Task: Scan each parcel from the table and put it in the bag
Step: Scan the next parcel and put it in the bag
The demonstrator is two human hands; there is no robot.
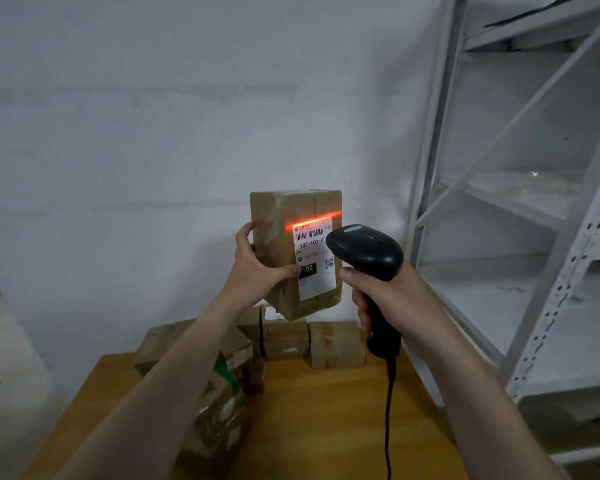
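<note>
My left hand (257, 266) grips a brown cardboard parcel (278, 216) upright in the air above the table, thumb on its front face beside the white shipping label (314, 258). My right hand (392, 299) holds a black corded barcode scanner (368, 252) by its handle, its head close to the label's right side. A red scan line (312, 220) crosses the parcel just above the barcode. Several more taped cardboard parcels (284, 339) lie on the wooden table (326, 427) below. No bag is in view.
A white metal shelving rack (534, 237) stands at the right, close to the table's edge. A grey wall is behind. The scanner's cable (388, 427) hangs down over the table. Blurred objects sit at the far left edge.
</note>
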